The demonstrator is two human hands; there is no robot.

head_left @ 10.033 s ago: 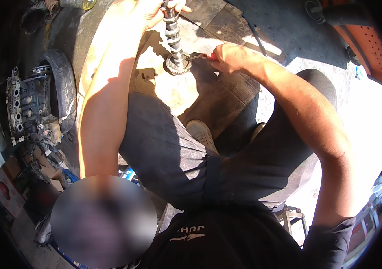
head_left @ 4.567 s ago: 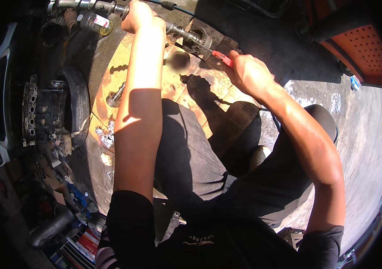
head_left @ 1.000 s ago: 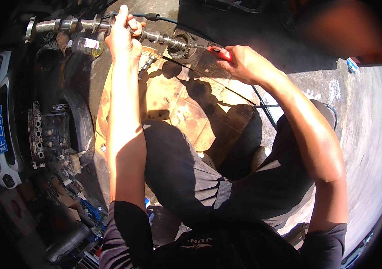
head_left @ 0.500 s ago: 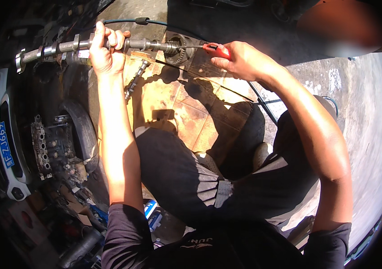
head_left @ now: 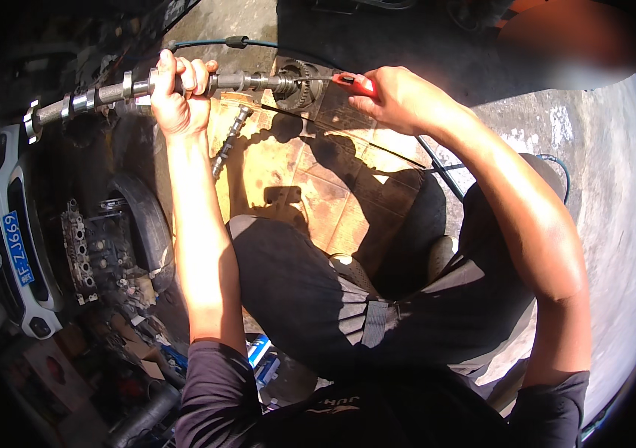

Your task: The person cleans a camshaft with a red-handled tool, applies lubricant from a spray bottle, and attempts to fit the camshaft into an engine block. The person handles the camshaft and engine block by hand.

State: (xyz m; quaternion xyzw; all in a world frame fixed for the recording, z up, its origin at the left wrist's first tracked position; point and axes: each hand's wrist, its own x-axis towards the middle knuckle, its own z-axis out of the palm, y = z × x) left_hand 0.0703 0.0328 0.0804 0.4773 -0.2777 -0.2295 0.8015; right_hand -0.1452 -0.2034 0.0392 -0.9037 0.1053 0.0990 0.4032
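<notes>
A long steel camshaft with several lobes lies nearly level across the upper left, its left end a little lower. My left hand is closed around its middle. A toothed gear sits at the camshaft's right end. My right hand grips a red tool that looks like an air blow gun. Its thin metal tip points left at the gear; whether they touch I cannot tell. Below, a second, smaller-looking camshaft rests on the brown cardboard.
Dark hose runs beneath my right forearm, and another stretch crosses behind the camshaft. At left are a tire, a cylinder head and a white car front. Blue-and-white boxes lie by my left elbow.
My right hand and the red tool have shifted slightly left, so the tip reaches further over the gear. My left hand keeps its hold on the camshaft, and the view has shifted a little.
</notes>
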